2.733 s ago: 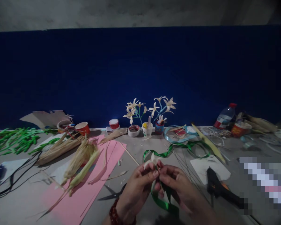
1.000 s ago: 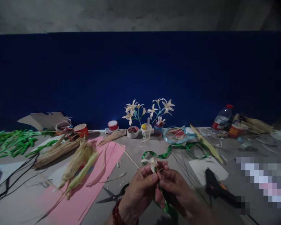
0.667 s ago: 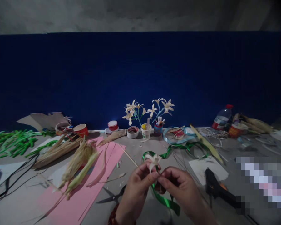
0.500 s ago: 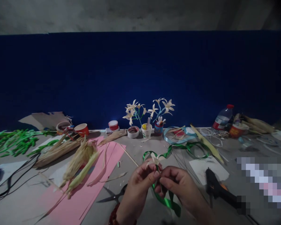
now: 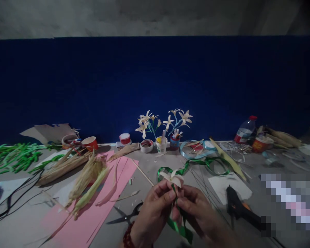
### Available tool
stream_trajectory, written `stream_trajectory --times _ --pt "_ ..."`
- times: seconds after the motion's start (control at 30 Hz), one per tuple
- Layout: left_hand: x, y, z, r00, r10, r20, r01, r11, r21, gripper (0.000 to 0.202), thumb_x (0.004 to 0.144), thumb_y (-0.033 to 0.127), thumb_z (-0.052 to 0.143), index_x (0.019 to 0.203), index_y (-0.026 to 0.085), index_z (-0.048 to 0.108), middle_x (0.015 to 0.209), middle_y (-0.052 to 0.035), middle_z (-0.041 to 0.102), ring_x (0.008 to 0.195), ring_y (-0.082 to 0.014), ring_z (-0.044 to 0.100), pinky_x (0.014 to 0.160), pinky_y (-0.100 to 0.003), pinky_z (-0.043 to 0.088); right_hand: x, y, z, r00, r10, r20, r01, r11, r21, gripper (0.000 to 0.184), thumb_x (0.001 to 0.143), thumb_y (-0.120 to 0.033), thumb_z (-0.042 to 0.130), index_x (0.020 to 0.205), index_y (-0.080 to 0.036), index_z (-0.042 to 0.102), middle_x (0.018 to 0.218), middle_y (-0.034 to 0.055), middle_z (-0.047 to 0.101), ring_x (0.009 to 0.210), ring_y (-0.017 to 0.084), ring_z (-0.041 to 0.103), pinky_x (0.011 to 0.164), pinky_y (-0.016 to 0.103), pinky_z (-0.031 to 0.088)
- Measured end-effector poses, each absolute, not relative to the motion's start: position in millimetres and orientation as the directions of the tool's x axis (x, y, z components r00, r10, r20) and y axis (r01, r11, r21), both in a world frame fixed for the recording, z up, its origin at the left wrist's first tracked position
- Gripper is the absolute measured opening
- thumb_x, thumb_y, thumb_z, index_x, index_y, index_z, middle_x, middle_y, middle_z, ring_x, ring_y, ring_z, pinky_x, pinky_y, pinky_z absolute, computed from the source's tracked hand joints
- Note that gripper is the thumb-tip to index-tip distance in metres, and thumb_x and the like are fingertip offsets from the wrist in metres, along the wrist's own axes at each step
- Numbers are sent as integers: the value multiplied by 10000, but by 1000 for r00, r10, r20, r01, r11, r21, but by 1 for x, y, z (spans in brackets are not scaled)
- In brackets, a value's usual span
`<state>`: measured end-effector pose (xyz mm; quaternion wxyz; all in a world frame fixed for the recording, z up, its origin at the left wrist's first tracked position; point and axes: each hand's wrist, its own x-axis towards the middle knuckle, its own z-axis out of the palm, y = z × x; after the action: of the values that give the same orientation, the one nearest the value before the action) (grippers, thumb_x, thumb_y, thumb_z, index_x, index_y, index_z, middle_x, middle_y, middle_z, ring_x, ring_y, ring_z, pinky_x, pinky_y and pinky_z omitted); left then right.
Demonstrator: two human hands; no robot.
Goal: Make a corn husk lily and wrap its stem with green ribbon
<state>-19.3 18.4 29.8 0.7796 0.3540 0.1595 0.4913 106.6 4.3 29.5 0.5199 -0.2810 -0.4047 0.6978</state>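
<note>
Between both hands is a cream-white flower (image 5: 173,178) with pointed petals, its green-wrapped stem running down among the fingers. My left hand (image 5: 156,206) pinches the stem just below the petals. The fingers of my right hand (image 5: 196,206) are closed on a green ribbon (image 5: 182,231) at the stem. One tail of ribbon hangs under the hands, and more of it lies in loops behind them. Black scissors (image 5: 126,217) lie open to the left of my left hand, partly hidden by it. A black glue gun (image 5: 239,206) rests right of my right hand.
Pink paper sheets (image 5: 93,213) with dried corn husks (image 5: 88,179) spread at the left. Several finished flowers (image 5: 146,120) stand in cups at the back. Green fuzzy stems (image 5: 20,158) lie far left. A plastic bottle (image 5: 245,130) stands back right. White paper (image 5: 229,187) lies by the glue gun.
The flower has turned so its petals face me more and show larger. My right hand has shifted slightly at the stem, and the hanging ribbon tail has moved a little left.
</note>
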Motion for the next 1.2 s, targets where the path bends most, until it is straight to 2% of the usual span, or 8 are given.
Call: stream_trajectory --times 0.2,0.33,0.53,0.73,0.83,1.03,1.13,1.2 --pt "-25 15 31 320 943 93 -632 139 762 126 721 197 768 776 150 665 800 -13 626 612 -93 566 559 -199 466 115 2 36 -177 980 93 -409 13 -912 203 736 -255 784 650 -143 638 567 -8 685 544 98 626 552 188 487" --pt "-27 14 34 409 909 83 -621 210 755 110 747 207 736 761 135 654 699 -6 602 545 -93 543 534 -223 446 115 1 34 -180 976 120 -367 46 -929 203 749 -262 772 654 -143 638 584 6 694 546 111 638 547 201 499" --pt "-25 16 40 461 885 72 -621 263 738 225 737 248 737 899 107 669 646 10 557 443 -61 458 444 -218 443 114 2 31 -313 950 12 -476 -146 -867 231 713 -304 797 694 -135 641 569 46 720 504 128 656 521 223 510" --pt "-22 17 33 488 870 69 -655 313 687 166 727 255 752 717 127 646 686 -10 612 382 -50 489 411 -204 464 107 6 31 -328 944 18 -498 -157 -853 307 640 -383 829 683 -130 659 512 18 680 428 103 590 467 205 464" --pt "-20 18 31 490 869 69 -660 318 681 190 712 287 765 706 131 657 655 3 595 366 -48 475 392 -193 451 106 6 32 -297 954 36 -498 -123 -858 319 631 -397 832 728 -138 671 509 -10 657 423 95 572 457 199 451" --pt "-23 16 31 291 952 95 -608 108 787 109 722 191 762 799 159 693 992 -45 585 684 -103 548 532 -183 464 114 2 34 -179 980 90 -385 15 -923 226 748 -293 771 668 -153 613 596 -18 653 546 100 618 540 194 461" --pt "-26 14 32 284 955 89 -567 92 819 91 732 195 751 737 140 678 997 -46 557 675 -102 525 545 -203 468 117 0 35 -142 984 111 -267 70 -961 255 774 -335 740 659 -153 605 570 -6 656 542 104 599 538 200 451" --pt "-26 13 32 298 952 76 -568 113 815 87 745 199 738 764 145 672 963 -41 569 624 -94 524 535 -220 474 117 0 36 -184 979 89 -281 35 -959 246 767 -337 745 673 -150 615 574 1 669 533 106 600 537 207 459"
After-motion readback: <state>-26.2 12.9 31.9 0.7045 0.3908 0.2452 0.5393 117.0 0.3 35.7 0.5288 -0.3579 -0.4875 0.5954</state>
